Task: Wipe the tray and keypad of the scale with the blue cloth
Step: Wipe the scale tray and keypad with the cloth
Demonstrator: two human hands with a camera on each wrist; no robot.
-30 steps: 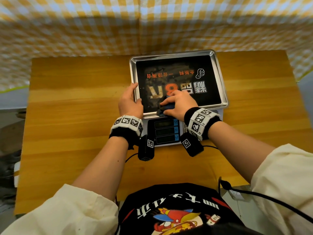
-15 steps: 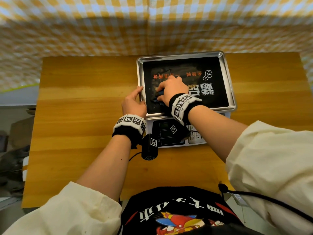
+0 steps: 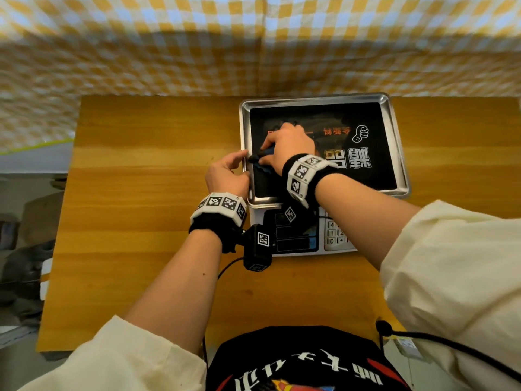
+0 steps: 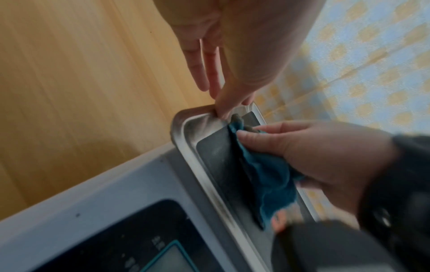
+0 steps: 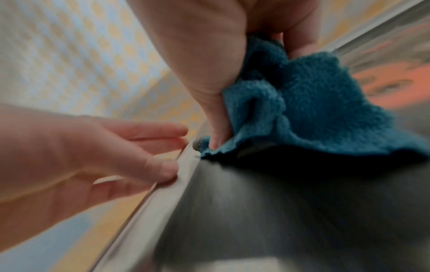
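The scale's steel tray (image 3: pixel 394 142) has a dark, reflective bottom and sits on the white scale body, whose keypad (image 3: pixel 337 232) shows beneath my right forearm. My right hand (image 3: pixel 287 145) grips the bunched blue cloth (image 3: pixel 263 162) and presses it on the tray's left part, close to the left rim. The wrist views show the cloth (image 5: pixel 302 110) (image 4: pixel 267 174) hanging from the curled fingers and lying on the tray floor. My left hand (image 3: pixel 228 173) rests at the left rim (image 5: pixel 163 193), thumb tip on the rim, its fingers (image 4: pixel 216 73) straight along the outside.
The scale stands at the far right-centre of a wooden table (image 3: pixel 146 221) against a yellow checked curtain (image 3: pixel 169 52). The display panel (image 3: pixel 293 235) lies left of the keypad, partly behind a wrist camera. A black cable (image 3: pixel 451 348) runs at the near right edge.
My right hand has carried the cloth from the tray's near edge away from me and left, towards the left rim. The left hand has stayed at the left rim.
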